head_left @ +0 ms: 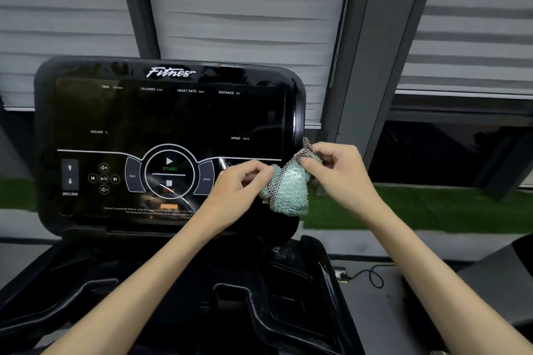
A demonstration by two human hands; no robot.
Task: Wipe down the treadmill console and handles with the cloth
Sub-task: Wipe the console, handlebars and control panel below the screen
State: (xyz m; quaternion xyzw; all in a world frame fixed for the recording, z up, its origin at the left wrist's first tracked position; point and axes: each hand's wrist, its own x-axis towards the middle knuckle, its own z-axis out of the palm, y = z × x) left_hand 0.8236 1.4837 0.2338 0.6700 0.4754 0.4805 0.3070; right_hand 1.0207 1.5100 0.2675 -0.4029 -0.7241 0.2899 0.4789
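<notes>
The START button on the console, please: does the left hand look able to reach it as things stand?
Probably yes: the left hand is just right of the START button with nothing between, though it pinches the cloth.

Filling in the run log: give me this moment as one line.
phase: readying cloth | left hand: pinches cloth edge | right hand: pinches cloth top | cloth: teal, bunched, before treadmill console, lower right | contact: unclear
</notes>
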